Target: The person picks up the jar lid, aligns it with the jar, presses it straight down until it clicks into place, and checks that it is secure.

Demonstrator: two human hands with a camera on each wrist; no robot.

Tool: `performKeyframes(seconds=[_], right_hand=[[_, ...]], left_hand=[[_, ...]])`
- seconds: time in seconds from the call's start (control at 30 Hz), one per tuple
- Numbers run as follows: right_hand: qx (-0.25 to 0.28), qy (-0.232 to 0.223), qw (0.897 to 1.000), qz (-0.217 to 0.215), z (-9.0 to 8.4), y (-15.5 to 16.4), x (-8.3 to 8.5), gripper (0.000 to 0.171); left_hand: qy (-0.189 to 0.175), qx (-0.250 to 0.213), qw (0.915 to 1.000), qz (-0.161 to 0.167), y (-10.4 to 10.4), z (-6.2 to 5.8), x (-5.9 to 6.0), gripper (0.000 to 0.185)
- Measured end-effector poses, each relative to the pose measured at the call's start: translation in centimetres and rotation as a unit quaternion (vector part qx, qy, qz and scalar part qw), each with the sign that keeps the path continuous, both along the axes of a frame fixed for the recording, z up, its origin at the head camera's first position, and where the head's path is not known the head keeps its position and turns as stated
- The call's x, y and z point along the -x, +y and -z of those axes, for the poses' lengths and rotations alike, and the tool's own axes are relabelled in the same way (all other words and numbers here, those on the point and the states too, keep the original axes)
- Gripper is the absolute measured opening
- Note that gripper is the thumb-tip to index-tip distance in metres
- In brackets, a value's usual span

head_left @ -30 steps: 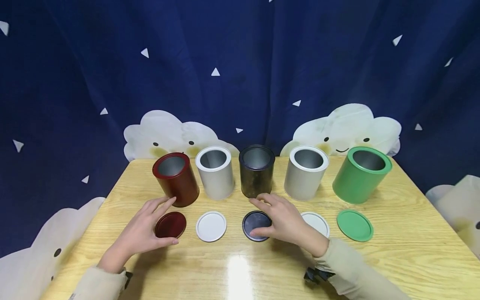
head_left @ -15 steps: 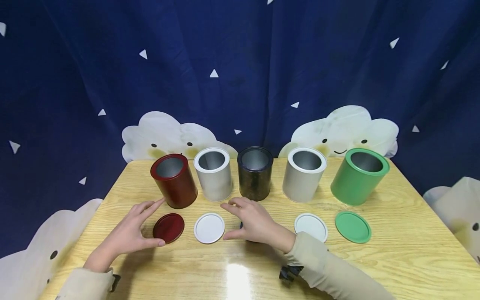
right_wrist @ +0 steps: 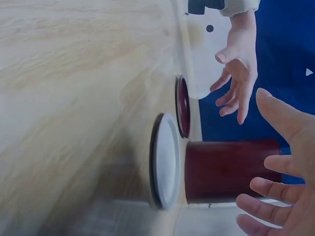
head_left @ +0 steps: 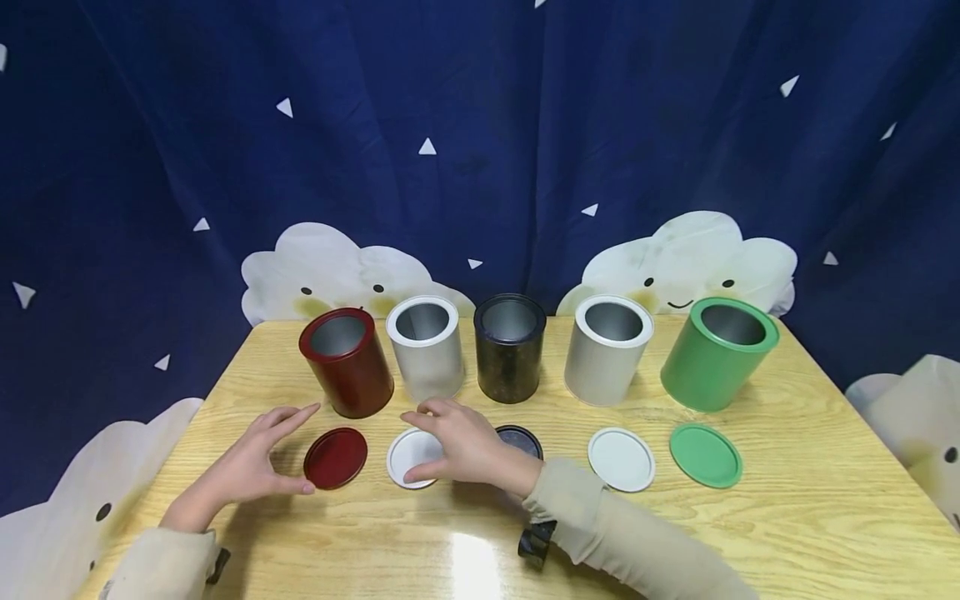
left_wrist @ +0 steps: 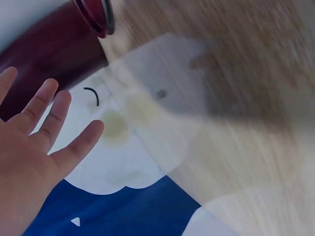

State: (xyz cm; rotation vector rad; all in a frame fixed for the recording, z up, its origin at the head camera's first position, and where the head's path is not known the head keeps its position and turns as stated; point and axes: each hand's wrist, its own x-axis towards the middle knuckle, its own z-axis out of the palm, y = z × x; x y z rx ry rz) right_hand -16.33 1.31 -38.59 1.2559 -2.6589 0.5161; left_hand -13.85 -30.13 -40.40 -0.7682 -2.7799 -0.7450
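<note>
My right hand [head_left: 457,442] hovers spread over the white lid [head_left: 408,457]; my left hand [head_left: 251,458] waits open beside the red lid [head_left: 335,457].

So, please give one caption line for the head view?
Five open tins, five lids in front; right hand over white lid, left hand beside red lid.

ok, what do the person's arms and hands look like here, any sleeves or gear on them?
Both hands, left hand and right hand, are bare: no gloves or rings that I can make out. Each arm wears a long beige sleeve ending at the wrist. A small black device sits under the right wrist, another by the left cuff.
</note>
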Motion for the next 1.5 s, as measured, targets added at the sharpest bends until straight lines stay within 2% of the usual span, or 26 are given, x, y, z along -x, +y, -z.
performKeyframes(seconds=[0.23, 0.4, 0.6, 0.83, 1.0, 1.17, 1.33, 1.5], right_hand=[[-0.019, -0.041, 0.999, 0.008, 0.8, -2.1, 0.4, 0.072], [-0.027, -0.04, 0.999, 0.007, 1.7, -3.5, 0.4, 0.075], [-0.033, -0.035, 0.999, 0.015, 2.6, -5.2, 0.6, 0.078], [-0.068, -0.04, 0.996, 0.043, 3.8, -7.2, 0.9, 0.084], [-0.104, -0.045, 0.991, 0.066, 4.7, -8.3, 1.1, 0.088], [-0.13, -0.056, 0.986, 0.087, 5.0, -9.2, 1.2, 0.089], [-0.146, -0.058, 0.982, 0.101, 5.0, -9.5, 1.2, 0.09], [-0.151, -0.061, 0.981, 0.109, 4.9, -9.8, 1.2, 0.087]], left_hand=[[-0.031, -0.004, 0.9994, 0.013, -0.7, 0.6, 0.6, 0.095], [-0.026, -0.006, 0.9993, 0.024, -1.1, 1.0, 0.9, 0.092], [-0.032, -0.008, 0.9992, 0.023, -1.7, 1.8, 1.3, 0.091], [-0.064, 0.001, 0.9978, 0.018, -2.2, 2.5, 2.0, 0.088], [-0.095, 0.034, 0.9949, 0.002, -2.1, 2.5, 2.3, 0.087], [-0.107, 0.069, 0.9918, -0.01, -1.9, 2.4, 2.2, 0.087], [-0.111, 0.086, 0.9899, -0.02, -1.7, 2.4, 2.1, 0.089], [-0.133, 0.089, 0.9867, -0.026, -1.3, 2.1, 2.0, 0.086]])
